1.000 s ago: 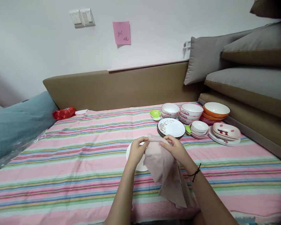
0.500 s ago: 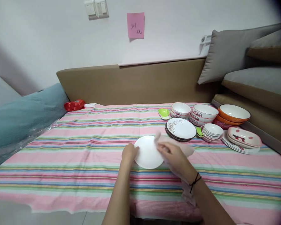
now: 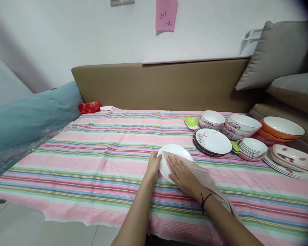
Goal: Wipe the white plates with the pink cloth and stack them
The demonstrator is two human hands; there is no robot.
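Observation:
A round white plate (image 3: pixel 165 168) is tilted a little above the striped cloth at the front middle. My left hand (image 3: pixel 153 166) grips its left rim, thumb on top and fingers underneath. Over the plate's right part lies a pale pink wiping cloth (image 3: pixel 199 169), trailing towards my right forearm. My right hand (image 3: pixel 184 176) presses flat on this cloth against the plate, fingers stretched out. Behind the plate, to the right, stands a stack of dark-rimmed plates (image 3: pixel 215 141) with a floral print.
Stacked bowls (image 3: pixel 242 124), orange bowls (image 3: pixel 282 128), small white bowls (image 3: pixel 254 145) and pink oval dishes (image 3: pixel 295 155) crowd the right side. A green dish (image 3: pixel 191 122) sits behind. A red package (image 3: pixel 89 107) lies far left on the striped tablecloth (image 3: pixel 92 164).
My right hand has gone from pinching the cloth at the plate's right edge to lying flat on it over the plate. The view has shifted slightly left.

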